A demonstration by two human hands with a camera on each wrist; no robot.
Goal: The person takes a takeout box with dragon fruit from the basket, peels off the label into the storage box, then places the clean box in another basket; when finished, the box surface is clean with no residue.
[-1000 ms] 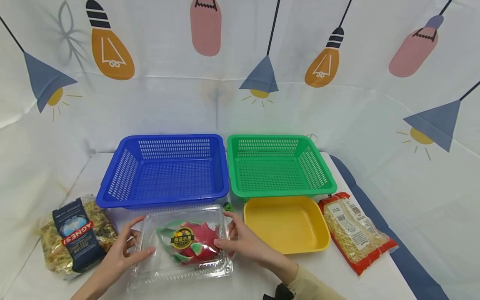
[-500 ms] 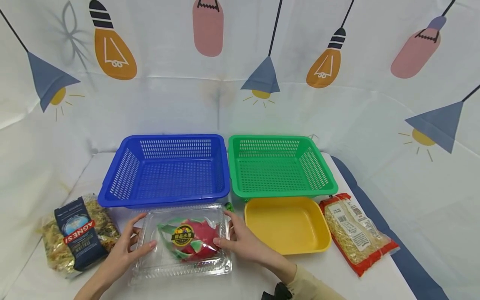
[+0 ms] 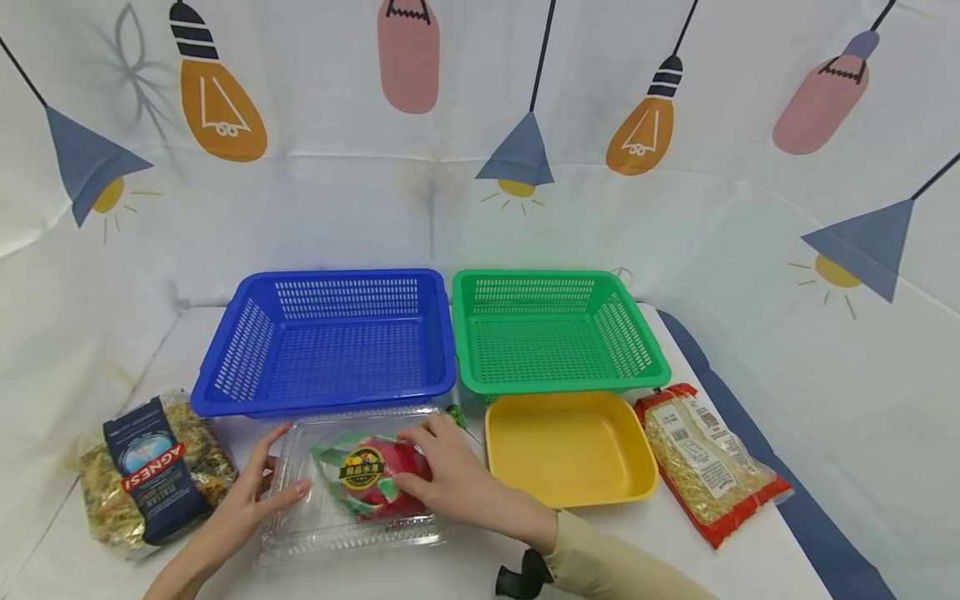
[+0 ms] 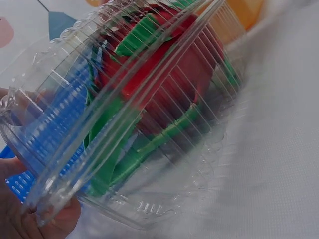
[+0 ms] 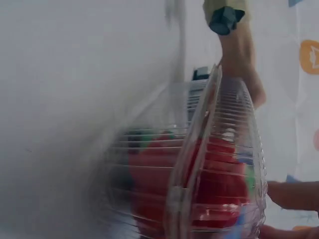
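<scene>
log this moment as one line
left hand: grips clear box; right hand: over its right side; contents: dragon fruit; yellow tray: right of clear box

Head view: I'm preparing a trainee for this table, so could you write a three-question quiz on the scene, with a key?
1. Which fruit shows inside the clear box that the left hand holds?
2. True or false: the yellow tray stands on the near side of the green basket.
3. Which lies right of the yellow tray in the head view? A) blue basket B) red-edged bag C) clear box

Key: 1. A dragon fruit. 2. True. 3. B.
</scene>
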